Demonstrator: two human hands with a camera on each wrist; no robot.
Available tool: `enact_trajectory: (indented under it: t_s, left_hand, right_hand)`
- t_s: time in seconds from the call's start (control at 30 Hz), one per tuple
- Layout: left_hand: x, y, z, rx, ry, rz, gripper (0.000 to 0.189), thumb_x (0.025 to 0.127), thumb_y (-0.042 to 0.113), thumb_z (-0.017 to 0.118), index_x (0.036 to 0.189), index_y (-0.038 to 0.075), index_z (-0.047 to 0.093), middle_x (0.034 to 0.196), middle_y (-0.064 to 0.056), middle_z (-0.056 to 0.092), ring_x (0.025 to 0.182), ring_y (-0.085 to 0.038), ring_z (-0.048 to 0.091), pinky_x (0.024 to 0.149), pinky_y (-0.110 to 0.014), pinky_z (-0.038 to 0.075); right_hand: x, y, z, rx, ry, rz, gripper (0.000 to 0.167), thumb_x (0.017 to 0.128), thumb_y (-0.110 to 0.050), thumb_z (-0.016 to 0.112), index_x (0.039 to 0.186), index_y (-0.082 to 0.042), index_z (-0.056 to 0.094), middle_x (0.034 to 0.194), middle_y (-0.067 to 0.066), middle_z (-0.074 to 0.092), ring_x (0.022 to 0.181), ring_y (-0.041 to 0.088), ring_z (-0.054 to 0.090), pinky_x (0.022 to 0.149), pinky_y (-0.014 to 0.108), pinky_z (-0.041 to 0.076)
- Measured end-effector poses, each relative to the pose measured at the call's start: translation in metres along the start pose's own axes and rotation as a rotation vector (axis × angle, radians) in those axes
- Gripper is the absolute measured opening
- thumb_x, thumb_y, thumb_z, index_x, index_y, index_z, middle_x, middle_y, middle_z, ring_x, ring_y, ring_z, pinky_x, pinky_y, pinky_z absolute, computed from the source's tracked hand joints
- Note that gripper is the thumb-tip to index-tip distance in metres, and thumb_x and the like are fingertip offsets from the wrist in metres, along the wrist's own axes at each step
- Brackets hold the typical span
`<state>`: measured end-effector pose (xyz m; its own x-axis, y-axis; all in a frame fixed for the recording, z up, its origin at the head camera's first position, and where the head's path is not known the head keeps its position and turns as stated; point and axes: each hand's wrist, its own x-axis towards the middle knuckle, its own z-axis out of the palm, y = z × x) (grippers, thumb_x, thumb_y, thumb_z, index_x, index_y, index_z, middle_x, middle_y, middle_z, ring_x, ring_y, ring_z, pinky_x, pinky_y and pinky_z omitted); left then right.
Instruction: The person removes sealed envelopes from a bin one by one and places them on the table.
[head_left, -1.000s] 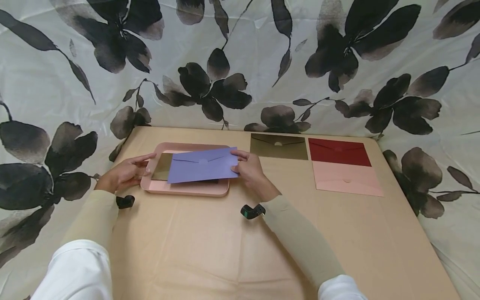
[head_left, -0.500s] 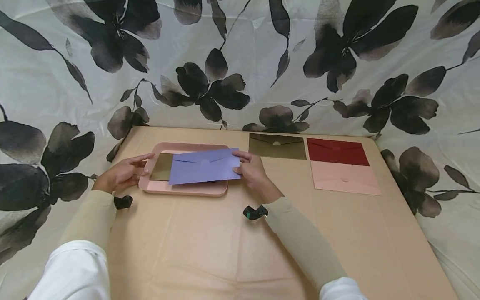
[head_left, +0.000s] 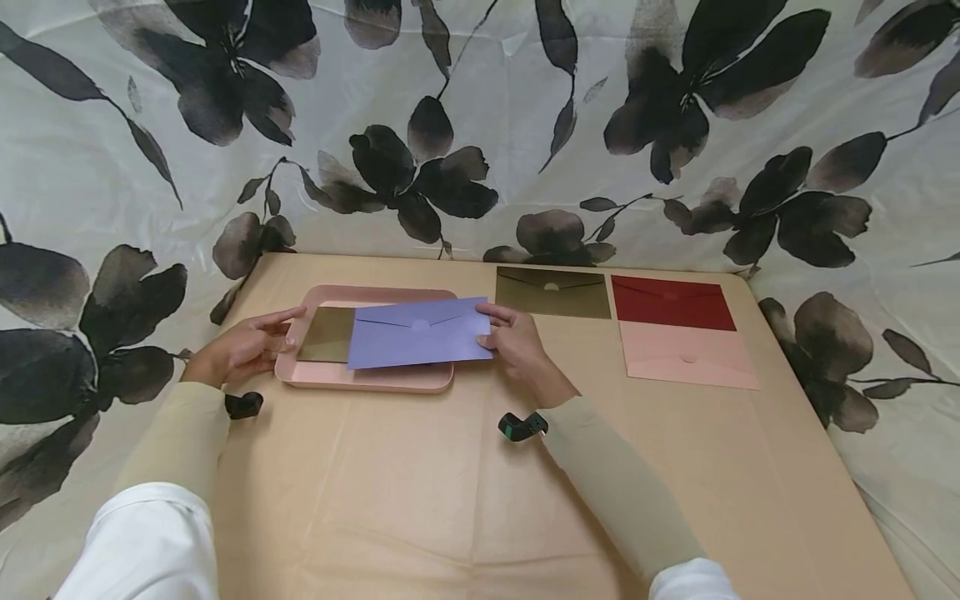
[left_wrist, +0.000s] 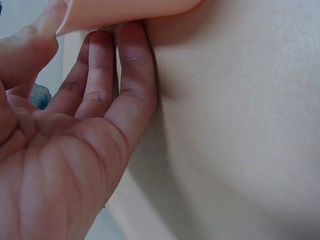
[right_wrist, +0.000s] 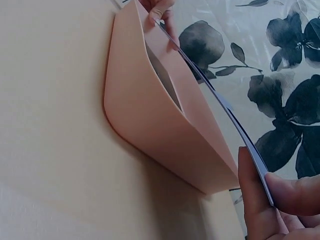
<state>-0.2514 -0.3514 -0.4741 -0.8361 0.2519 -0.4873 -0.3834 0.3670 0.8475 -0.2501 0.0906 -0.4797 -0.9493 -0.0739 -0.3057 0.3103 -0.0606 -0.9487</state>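
My right hand [head_left: 521, 345] pinches the right end of a lavender envelope [head_left: 420, 333] between thumb and fingers. The envelope is tilted above a pink tray [head_left: 360, 377] and sticks out past its right rim. Seen edge-on in the right wrist view, the lavender envelope [right_wrist: 227, 112] stands above the pink tray wall [right_wrist: 150, 110]. At the tray's left end my left hand [head_left: 243, 346] grips the rim; the left wrist view has its fingers [left_wrist: 135, 75] against the tray's outer side [left_wrist: 120, 11]. Inside the tray lies an olive envelope [head_left: 327, 335], partly covered by the lavender one.
Right of the tray, at the table's back edge, lies another olive envelope [head_left: 552, 293]. Beside it a dark red envelope [head_left: 675, 304] lies just behind a light pink envelope [head_left: 686, 354]. A floral cloth [head_left: 525, 125] hangs behind the tan table [head_left: 420, 483].
The lavender envelope and my right hand have shifted slightly to the right, baring more of the olive envelope in the tray. My left hand keeps its place at the tray's left end.
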Motion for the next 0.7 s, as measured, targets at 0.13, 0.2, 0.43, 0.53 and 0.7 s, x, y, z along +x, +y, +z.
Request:
enact_trajectory:
  t_s: [0.13, 0.2, 0.43, 0.53, 0.7]
  left_hand:
    - [-0.001, 0.001, 0.000, 0.006, 0.000, 0.002, 0.081, 0.103, 0.011, 0.063, 0.168, 0.021, 0.016, 0.173, -0.026, 0.011, 0.112, -0.006, 0.059, 0.090, -0.023, 0.058]
    - [-0.001, 0.001, 0.000, 0.008, 0.003, 0.001, 0.080, 0.103, 0.011, 0.062, 0.168, 0.021, 0.016, 0.173, -0.026, 0.012, 0.111, -0.006, 0.060, 0.090, -0.023, 0.059]
    - [0.002, 0.001, 0.000, 0.015, 0.003, 0.002, 0.079, 0.103, 0.009, 0.060, 0.168, 0.022, 0.017, 0.173, -0.025, 0.012, 0.109, -0.004, 0.060, 0.090, -0.024, 0.059]
    - [0.003, 0.000, -0.001, 0.001, -0.003, 0.006, 0.080, 0.103, 0.008, 0.060, 0.168, 0.022, 0.015, 0.173, -0.025, 0.011, 0.109, -0.003, 0.060, 0.090, -0.024, 0.059]
    - [0.003, 0.000, 0.000, -0.017, -0.009, -0.006, 0.081, 0.103, 0.009, 0.061, 0.168, 0.022, 0.013, 0.173, -0.026, 0.010, 0.108, -0.003, 0.062, 0.091, -0.026, 0.059]
  right_hand:
    - [-0.002, -0.001, -0.005, -0.006, 0.000, 0.004, 0.059, 0.089, 0.018, 0.062, 0.141, -0.010, 0.066, 0.144, 0.018, 0.065, 0.115, 0.025, 0.067, 0.088, 0.034, 0.061]
    - [-0.002, -0.002, -0.008, -0.007, 0.000, 0.003, 0.059, 0.089, 0.018, 0.063, 0.141, -0.010, 0.066, 0.144, 0.018, 0.065, 0.113, 0.024, 0.068, 0.084, 0.031, 0.062]
    - [-0.002, 0.000, -0.023, -0.026, 0.014, 0.001, 0.059, 0.090, 0.016, 0.063, 0.143, -0.012, 0.065, 0.144, 0.017, 0.064, 0.101, 0.018, 0.068, 0.069, 0.021, 0.059]
    - [-0.002, 0.000, -0.029, -0.027, 0.007, 0.001, 0.059, 0.091, 0.015, 0.063, 0.143, -0.012, 0.065, 0.145, 0.017, 0.063, 0.099, 0.017, 0.067, 0.069, 0.021, 0.059]
    - [-0.004, 0.000, -0.037, -0.029, -0.008, 0.008, 0.059, 0.091, 0.015, 0.064, 0.143, -0.013, 0.064, 0.145, 0.016, 0.061, 0.097, 0.016, 0.066, 0.067, 0.020, 0.057]
